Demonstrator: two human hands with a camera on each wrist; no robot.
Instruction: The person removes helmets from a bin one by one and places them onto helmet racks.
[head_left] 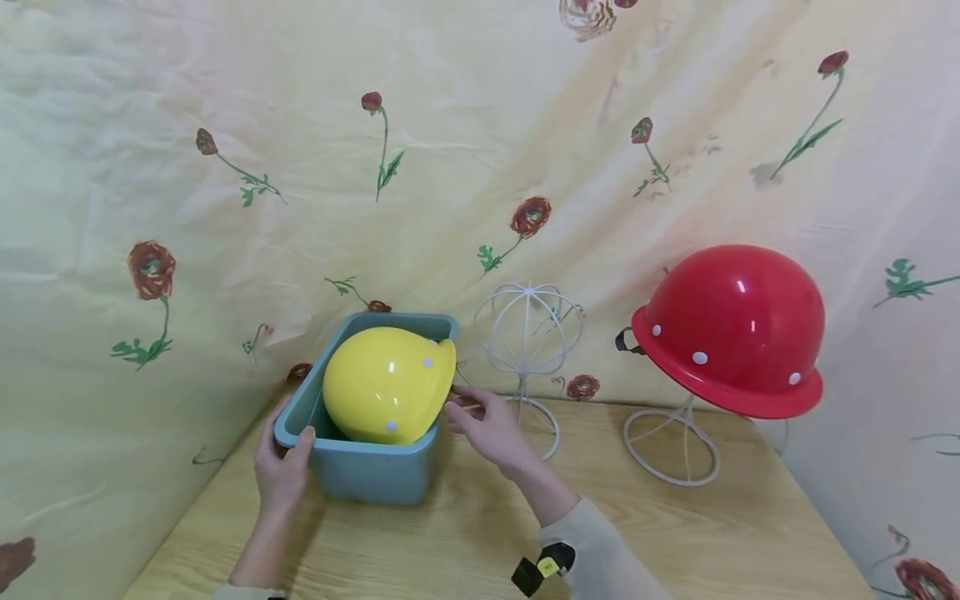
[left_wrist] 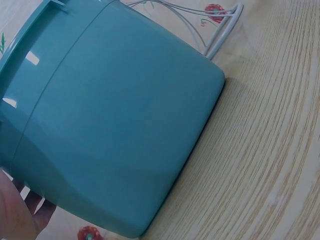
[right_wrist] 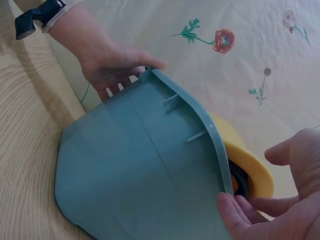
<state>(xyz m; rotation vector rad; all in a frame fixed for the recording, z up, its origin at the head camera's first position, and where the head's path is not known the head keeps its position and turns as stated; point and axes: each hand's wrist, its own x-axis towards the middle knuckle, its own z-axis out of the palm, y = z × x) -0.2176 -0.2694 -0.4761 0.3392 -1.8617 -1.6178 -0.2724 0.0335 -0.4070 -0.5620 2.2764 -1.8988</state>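
A yellow hard hat [head_left: 382,383] lies tilted inside a blue plastic bin [head_left: 371,479], its brim toward the right and resting over the bin's edge. My left hand [head_left: 283,467] grips the bin's near left corner, thumb over the rim and fingers beneath it outside. At the right side, my right hand [head_left: 491,429] is beside the hat's brim. In the right wrist view its fingertips [right_wrist: 231,207] touch the bin's rim just below the yellow brim, and the thumb stands apart from them. Part of the hat's dark inner band [right_wrist: 240,177] shows there.
Right of the bin stands a white wire hat stand [head_left: 527,329]. Farther right, a red hard hat [head_left: 738,325] sits tilted on another white stand [head_left: 671,479]. All stand on a wooden table [head_left: 480,533] before a flowered cloth backdrop [head_left: 450,208].
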